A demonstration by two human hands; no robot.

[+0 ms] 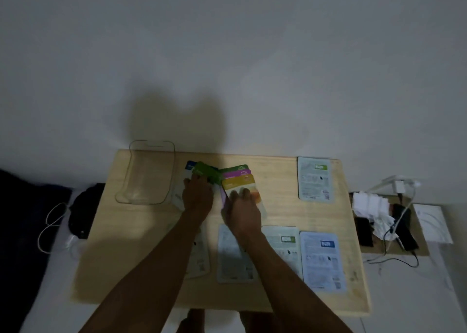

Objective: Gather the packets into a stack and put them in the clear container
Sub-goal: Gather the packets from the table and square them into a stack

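Observation:
A clear container (146,173) stands empty at the table's far left. Just right of it, my left hand (197,193) presses on a green packet (206,172) lying over a white packet with a blue label (189,167). My right hand (242,212) rests on a fanned pile topped by a yellow packet (241,182), with purple and green ones showing behind. One pale packet (314,178) lies face down at the far right. Along the near edge lie several more, including a blue one (323,262); my forearms partly hide two of them.
The small wooden table (106,257) stands against a white wall. Left of it lie a dark bag (83,211) and a white cable. On the right, a low board holds crumpled tissues (371,209), dark devices, a charger and cables.

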